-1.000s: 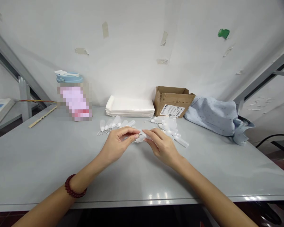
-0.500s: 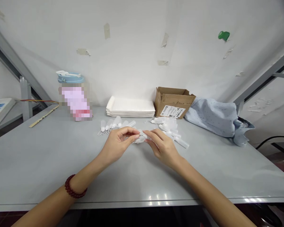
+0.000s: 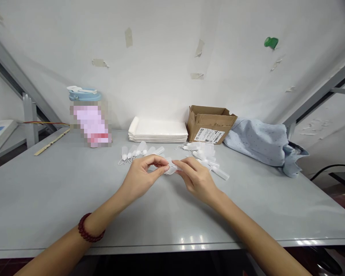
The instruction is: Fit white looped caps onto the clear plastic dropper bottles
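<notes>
My left hand (image 3: 142, 177) and my right hand (image 3: 194, 177) meet above the middle of the grey table (image 3: 46, 191). Both pinch one small translucent plastic bottle (image 3: 171, 169) between fingertips, the left at its left end, the right at its right end. A row of similar small bottles (image 3: 138, 150) with white caps lies just behind my left hand. A loose heap of more bottles (image 3: 208, 157) lies behind and to the right of my right hand. A dark red bead bracelet (image 3: 87, 230) circles my left wrist.
At the back stand a blurred pink container with a blue lid (image 3: 89, 117), a stack of white sheets (image 3: 158, 130) and an open cardboard box (image 3: 209, 122). A pale blue cloth (image 3: 261, 143) lies to the right. A wooden strip (image 3: 51, 142) lies at the left.
Both hands stay in nearly the same place. The fingertips have shifted slightly on the small bottle, which sits a little higher between them.
</notes>
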`<state>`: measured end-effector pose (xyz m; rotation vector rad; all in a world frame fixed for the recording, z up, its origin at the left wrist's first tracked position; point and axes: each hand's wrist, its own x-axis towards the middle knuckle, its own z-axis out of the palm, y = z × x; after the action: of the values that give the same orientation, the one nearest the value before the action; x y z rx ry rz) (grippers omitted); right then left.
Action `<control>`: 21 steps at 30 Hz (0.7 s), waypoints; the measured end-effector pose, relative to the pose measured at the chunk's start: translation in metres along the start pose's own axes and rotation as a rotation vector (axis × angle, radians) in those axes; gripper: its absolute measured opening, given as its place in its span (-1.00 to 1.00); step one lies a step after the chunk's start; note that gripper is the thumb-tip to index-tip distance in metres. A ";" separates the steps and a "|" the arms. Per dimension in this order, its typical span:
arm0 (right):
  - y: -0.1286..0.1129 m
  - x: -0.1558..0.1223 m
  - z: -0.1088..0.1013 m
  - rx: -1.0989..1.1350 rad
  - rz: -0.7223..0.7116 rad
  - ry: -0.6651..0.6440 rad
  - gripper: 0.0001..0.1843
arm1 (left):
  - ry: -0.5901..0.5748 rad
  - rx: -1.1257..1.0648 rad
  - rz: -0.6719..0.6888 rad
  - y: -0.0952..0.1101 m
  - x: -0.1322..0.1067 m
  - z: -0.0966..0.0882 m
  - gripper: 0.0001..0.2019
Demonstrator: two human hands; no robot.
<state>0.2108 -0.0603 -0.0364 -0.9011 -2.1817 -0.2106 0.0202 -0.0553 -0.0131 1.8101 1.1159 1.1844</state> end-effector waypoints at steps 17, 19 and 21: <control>0.002 -0.002 0.006 0.022 -0.031 0.015 -0.66 | 0.070 0.265 0.197 -0.005 -0.008 0.008 -0.87; 0.004 -0.001 0.005 0.069 -0.009 0.042 -0.66 | 0.085 0.269 0.190 -0.005 -0.008 0.008 -0.77; 0.005 -0.001 0.005 0.098 0.015 0.064 -0.66 | 0.087 0.267 0.196 -0.005 -0.007 0.007 -0.72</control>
<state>0.2118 -0.0551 -0.0409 -0.8442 -2.1067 -0.1219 0.0242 -0.0601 -0.0223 2.1284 1.2154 1.2865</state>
